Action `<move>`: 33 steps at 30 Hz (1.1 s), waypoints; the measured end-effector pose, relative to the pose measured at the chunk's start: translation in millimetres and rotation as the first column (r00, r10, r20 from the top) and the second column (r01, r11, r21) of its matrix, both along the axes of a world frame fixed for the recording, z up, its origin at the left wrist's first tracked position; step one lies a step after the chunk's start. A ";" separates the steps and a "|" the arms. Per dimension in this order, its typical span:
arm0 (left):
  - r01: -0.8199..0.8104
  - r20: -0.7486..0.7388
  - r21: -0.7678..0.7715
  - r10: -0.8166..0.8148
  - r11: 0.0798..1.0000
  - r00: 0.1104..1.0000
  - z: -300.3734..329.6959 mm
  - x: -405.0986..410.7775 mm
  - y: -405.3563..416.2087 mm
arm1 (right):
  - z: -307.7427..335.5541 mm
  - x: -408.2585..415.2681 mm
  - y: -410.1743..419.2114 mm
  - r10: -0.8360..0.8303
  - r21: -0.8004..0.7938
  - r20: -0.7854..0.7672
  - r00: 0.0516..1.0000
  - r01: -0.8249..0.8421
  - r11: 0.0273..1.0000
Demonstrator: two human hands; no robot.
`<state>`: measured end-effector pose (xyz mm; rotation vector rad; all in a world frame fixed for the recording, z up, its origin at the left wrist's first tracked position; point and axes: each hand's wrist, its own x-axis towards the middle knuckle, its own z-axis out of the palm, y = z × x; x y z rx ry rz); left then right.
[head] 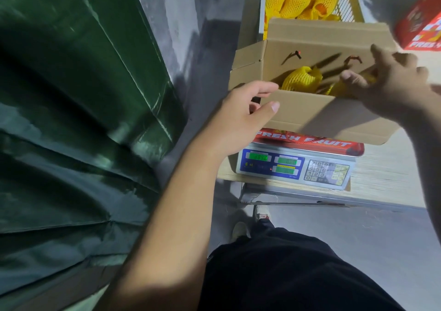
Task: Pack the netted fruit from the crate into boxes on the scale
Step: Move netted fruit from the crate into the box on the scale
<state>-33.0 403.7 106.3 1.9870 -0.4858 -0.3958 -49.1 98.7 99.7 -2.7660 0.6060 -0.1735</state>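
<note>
One open cardboard box (310,112) sits on one scale (296,165), which stands on the desk (381,167). Inside the box two netted fruits show: one (301,79) lies free near the middle, the other (343,88) is at the right, under the right hand (391,83). That hand reaches over the box's near wall and its curled fingers pinch the yellow net of the right fruit. The left hand (248,110) is at the box's left near corner, its fingers relaxed and straight, the thumb lying against the outside of the near wall; it holds nothing. The free fruit lies between the two hands, nearer the right one and touching neither. Behind the box stands one yellow crate (350,2) heaped with more netted fruit, too piled to count. One red box (422,24) rests on the desk at the far right, and a second red printed piece (307,141) lies flat between the cardboard box and the scale.
</note>
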 end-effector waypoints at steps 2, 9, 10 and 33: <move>-0.005 0.020 0.002 0.005 1.000 1.000 -0.2 0.8 -1.9 | 7.5 -1.6 6.4 0.028 0.007 0.090 0.996 -0.029 1.000; -0.022 0.113 -0.002 0.022 1.000 0.993 4.0 5.8 -12.7 | 14.8 -26.4 52.2 0.231 0.164 0.258 0.938 -0.278 0.946; -0.022 0.120 -0.003 0.022 1.000 0.993 4.3 6.0 -14.0 | 13.8 -28.9 57.1 0.246 0.186 0.255 0.935 -0.298 0.936; -0.061 0.244 0.045 0.049 0.997 0.969 27.9 81.2 -112.8 | 27.0 38.3 4.1 0.331 0.254 0.247 0.911 -0.391 0.885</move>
